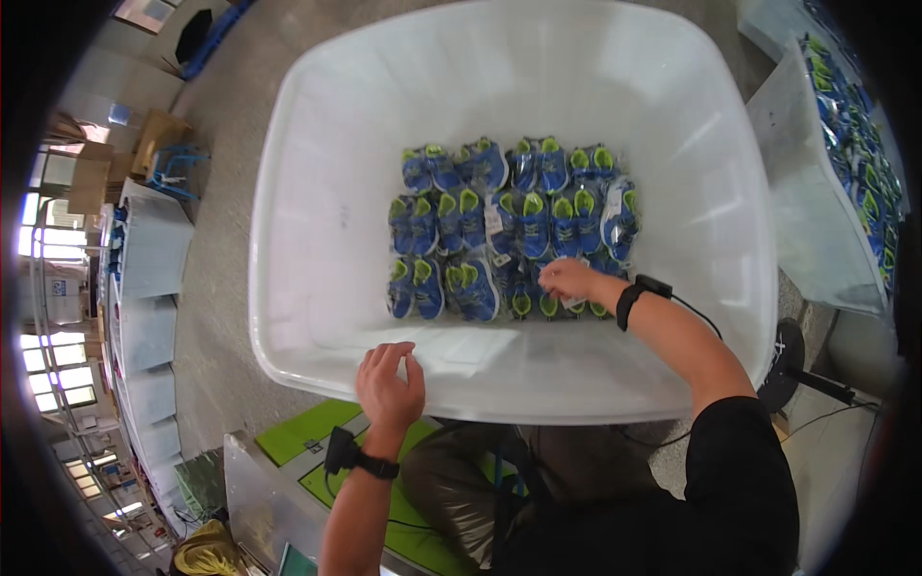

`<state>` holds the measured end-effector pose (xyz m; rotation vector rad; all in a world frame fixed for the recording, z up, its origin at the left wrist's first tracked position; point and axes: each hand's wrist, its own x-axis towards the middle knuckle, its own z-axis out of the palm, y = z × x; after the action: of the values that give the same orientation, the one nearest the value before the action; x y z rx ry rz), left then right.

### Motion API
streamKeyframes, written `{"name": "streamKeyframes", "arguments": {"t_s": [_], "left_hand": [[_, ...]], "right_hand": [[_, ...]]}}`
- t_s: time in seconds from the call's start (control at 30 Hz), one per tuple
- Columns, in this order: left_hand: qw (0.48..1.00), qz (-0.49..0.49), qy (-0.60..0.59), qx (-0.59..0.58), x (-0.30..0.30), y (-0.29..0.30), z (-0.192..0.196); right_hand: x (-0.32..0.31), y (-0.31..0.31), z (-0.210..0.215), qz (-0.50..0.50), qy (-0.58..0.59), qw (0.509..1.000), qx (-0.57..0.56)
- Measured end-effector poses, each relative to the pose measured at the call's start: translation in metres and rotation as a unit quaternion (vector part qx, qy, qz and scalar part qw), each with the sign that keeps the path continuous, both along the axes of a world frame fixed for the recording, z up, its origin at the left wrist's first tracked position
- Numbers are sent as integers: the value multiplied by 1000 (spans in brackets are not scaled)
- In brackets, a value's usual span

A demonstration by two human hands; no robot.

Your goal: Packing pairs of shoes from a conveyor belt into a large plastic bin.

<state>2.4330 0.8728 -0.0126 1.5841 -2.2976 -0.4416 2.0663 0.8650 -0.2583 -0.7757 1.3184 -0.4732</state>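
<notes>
A large white plastic bin [336,86] stands before me. On its bottom lie rows of blue sneakers [535,226] with lime-green linings, in pairs, wrapped in clear plastic bags. My right hand [569,278] reaches into the bin over the near row at the right, its fingers pinched together. What they grip, if anything, is too small to tell; clear plastic and a white label show just below them. At the near rim, left of centre, my left hand [390,382] has its fingers stretched out and thumb apart, holding nothing. Bands with small devices circle both wrists.
Another white bin [816,182], full of similar blue shoes, stands at the right. More white bins [149,331] line the left side. Near my legs is a bright green surface [307,432]. A black cable [701,312] runs from my right wrist.
</notes>
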Motion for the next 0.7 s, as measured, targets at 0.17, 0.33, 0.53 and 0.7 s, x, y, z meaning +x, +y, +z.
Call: {"name": "streamKeyframes", "arguments": {"t_s": [0.17, 0.33, 0.53, 0.7], "left_hand": [[993, 52, 51, -92, 0, 20, 5], [975, 44, 196, 99, 28, 119, 75], [929, 128, 268, 221, 127, 271, 149], [896, 257, 308, 191, 182, 376, 191]], "right_hand": [[44, 41, 161, 64, -32, 996, -52], [71, 83, 216, 144, -2, 968, -204], [88, 119, 205, 142, 27, 914, -378], [82, 117, 193, 131, 100, 921, -354]]}}
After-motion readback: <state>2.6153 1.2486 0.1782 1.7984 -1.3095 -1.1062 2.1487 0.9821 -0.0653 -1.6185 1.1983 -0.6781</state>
